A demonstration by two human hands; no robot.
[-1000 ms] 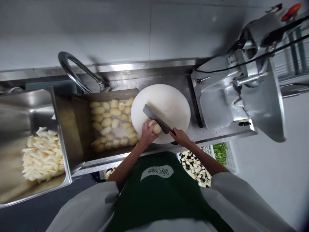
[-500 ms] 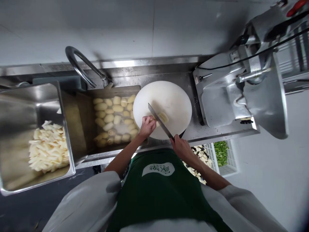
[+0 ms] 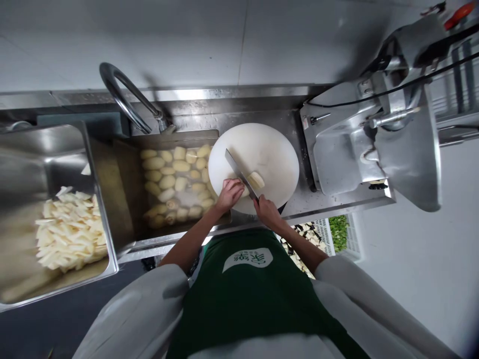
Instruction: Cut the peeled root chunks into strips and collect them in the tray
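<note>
On a round white cutting board (image 3: 273,149) lies a peeled pale yellow potato (image 3: 255,180), partly cut into slices. My left hand (image 3: 229,193) is closed on the potato's near end, fingers curled over it. My right hand (image 3: 265,210) grips the handle of a cleaver (image 3: 239,172), whose blade stands edge-down in the potato between the held part and the cut slices.
A sink (image 3: 123,174) left of the board holds several peeled potatoes (image 3: 175,182) in water, under a curved tap (image 3: 127,99). A steel pan (image 3: 101,264) at far left holds potato strips (image 3: 71,229). A steel slicing machine (image 3: 374,134) stands on the right. Crates of cut vegetables (image 3: 339,232) sit below the counter.
The cleaver went from lying over the whole potato to slicing through it. Cut slices now lie to the right of the blade, and my right hand has drawn closer to the left.
</note>
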